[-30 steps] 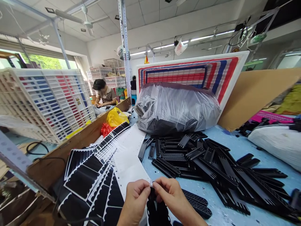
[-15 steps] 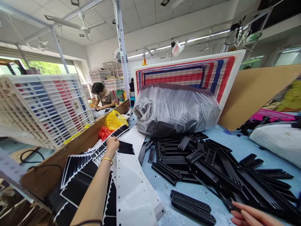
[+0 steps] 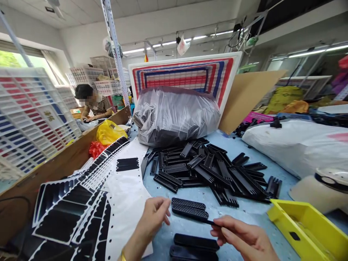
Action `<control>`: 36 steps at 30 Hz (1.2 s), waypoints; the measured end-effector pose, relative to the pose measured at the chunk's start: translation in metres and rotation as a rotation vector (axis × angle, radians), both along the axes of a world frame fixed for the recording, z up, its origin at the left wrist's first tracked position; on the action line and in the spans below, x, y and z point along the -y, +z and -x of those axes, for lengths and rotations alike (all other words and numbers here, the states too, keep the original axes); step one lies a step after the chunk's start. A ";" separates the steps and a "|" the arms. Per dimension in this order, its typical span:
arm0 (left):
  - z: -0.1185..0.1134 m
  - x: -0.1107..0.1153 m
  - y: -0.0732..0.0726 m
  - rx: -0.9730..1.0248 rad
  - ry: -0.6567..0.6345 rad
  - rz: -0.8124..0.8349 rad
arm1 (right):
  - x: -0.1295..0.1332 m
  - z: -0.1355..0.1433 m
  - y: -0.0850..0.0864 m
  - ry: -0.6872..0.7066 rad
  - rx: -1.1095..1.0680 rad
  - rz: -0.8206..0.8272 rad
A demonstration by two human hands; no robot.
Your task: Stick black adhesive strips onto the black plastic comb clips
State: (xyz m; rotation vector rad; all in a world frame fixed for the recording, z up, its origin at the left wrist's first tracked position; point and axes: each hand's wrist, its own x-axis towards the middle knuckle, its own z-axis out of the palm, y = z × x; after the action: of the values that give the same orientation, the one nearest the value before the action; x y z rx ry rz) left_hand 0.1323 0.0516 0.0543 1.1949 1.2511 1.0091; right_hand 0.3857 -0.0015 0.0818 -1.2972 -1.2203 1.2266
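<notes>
Down at the near edge of the table [image 3: 244,152], I'm pinching a black perforated strip [image 3: 190,212] by its right end with my right hand [image 3: 241,237], thumb and forefinger closed on the thin tip. My left hand [image 3: 154,217] is hovering half-open just beside its other end, fingers curled, holding nothing. I'm judging this strip as light, stiff plastic, so gripping an end seems enough, though the narrow tip could slip. Two more strips [image 3: 195,246] are lying just below it. Beyond, a heap of black combs [image 3: 212,170] is spreading toward a grey plastic bag [image 3: 174,116]. Left of me, white backing paper [image 3: 125,203] and black sticker sheets [image 3: 62,214] are lying; right, a yellow tray [image 3: 307,224].
</notes>
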 end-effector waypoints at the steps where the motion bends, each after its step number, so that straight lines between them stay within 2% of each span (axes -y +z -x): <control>1: -0.011 0.010 -0.004 0.108 -0.036 0.068 | 0.002 0.002 -0.002 0.012 -0.001 -0.009; 3: -0.024 0.023 -0.009 0.272 -0.035 0.124 | 0.005 0.002 -0.008 0.041 0.011 -0.022; 5: -0.025 0.029 -0.012 0.381 -0.005 0.135 | 0.008 -0.003 -0.012 0.080 0.045 -0.015; 9: -0.019 0.029 -0.015 0.399 0.071 0.109 | 0.008 -0.021 -0.008 0.113 0.137 -0.017; 11: -0.019 0.027 -0.016 0.369 0.087 0.089 | 0.003 -0.027 -0.004 0.068 0.252 -0.089; 14: -0.023 0.026 -0.016 0.340 0.062 0.086 | -0.006 -0.022 -0.004 0.044 0.494 -0.285; 17: -0.028 0.026 -0.016 0.346 0.068 0.077 | -0.012 -0.007 -0.012 0.166 0.692 -0.451; 19: -0.030 0.027 -0.016 0.353 0.069 0.072 | -0.015 0.001 -0.017 0.244 0.797 -0.486; 22: -0.030 0.028 -0.014 0.350 0.047 0.075 | -0.016 0.008 -0.024 0.298 0.892 -0.487; 26: -0.029 0.025 -0.017 0.314 0.046 0.086 | -0.018 0.010 -0.030 0.322 0.892 -0.491; 30: -0.023 0.016 -0.026 0.139 0.158 0.055 | -0.020 -0.002 -0.030 0.281 0.866 -0.481; 33: -0.015 0.010 -0.034 -0.021 0.224 -0.032 | -0.026 -0.019 -0.025 0.225 0.812 -0.366; 36: -0.013 0.003 -0.041 -0.131 0.174 -0.065 | -0.038 -0.028 -0.024 0.152 0.738 -0.217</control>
State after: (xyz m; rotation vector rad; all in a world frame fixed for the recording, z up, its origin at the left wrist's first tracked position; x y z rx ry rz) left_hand 0.1453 0.0486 0.0128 1.2345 1.4544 1.1198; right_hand 0.4134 0.0367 0.0575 -1.5669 -1.9397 0.6838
